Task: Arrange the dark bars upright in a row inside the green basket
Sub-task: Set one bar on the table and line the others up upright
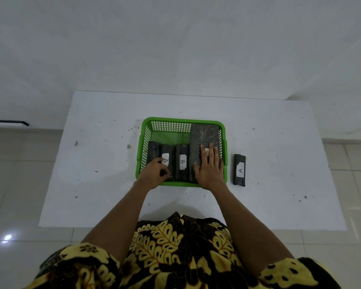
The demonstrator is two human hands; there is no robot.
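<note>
Dark bars (182, 162) stand side by side along the near wall of the green basket (181, 122) on the white bench (92, 163); one more bar (239, 170) lies outside, just right of it. Left hand (154, 174) curls, fingertips pinching a labelled bar (167, 161); right hand (209, 167) lies spread flat on a wide dark slab (204, 134)

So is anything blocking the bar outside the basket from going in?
The loose bar lies right of the green basket. The right hand and the wide dark slab fill the basket's right side; free space remains only behind the row.
</note>
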